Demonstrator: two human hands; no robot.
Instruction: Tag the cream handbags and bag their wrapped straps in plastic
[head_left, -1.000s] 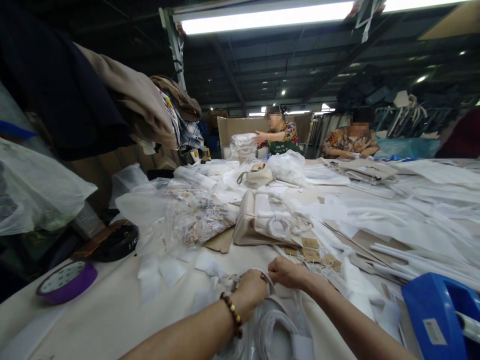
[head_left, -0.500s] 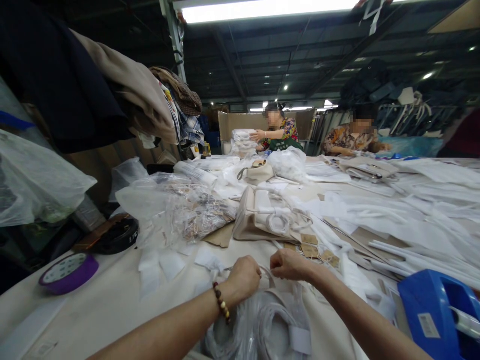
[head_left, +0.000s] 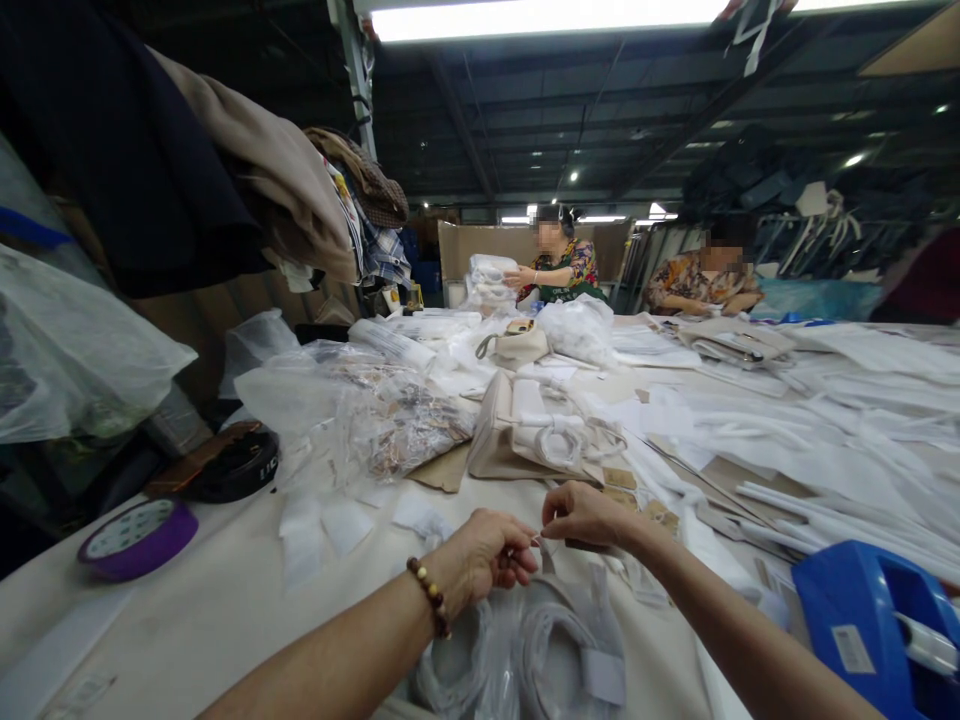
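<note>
My left hand (head_left: 491, 555), with a bead bracelet on its wrist, is closed with fingertips pinched on a thin white string (head_left: 536, 540). My right hand (head_left: 581, 518) pinches the same string from the other side, thumb and finger together. Something dark brown shows under the right hand; I cannot make out whether it hangs from the string. Below both hands lies a bag (head_left: 559, 655) with looped handles wrapped in clear plastic and white padding. Just past the right hand are several brown paper tags (head_left: 621, 490) with white strings.
A beige handbag (head_left: 495, 435) with wrapped handles stands ahead. Crumpled plastic bags (head_left: 405, 420) lie left of it. Purple tape (head_left: 139, 540) is at the left edge, a blue tape dispenser (head_left: 862, 610) at right. Two people work across the table.
My hands have come closer together, and the string now shows between the fingertips. My left hand has turned with its fingers more visible. The bag's strap is no longer between my hands.
</note>
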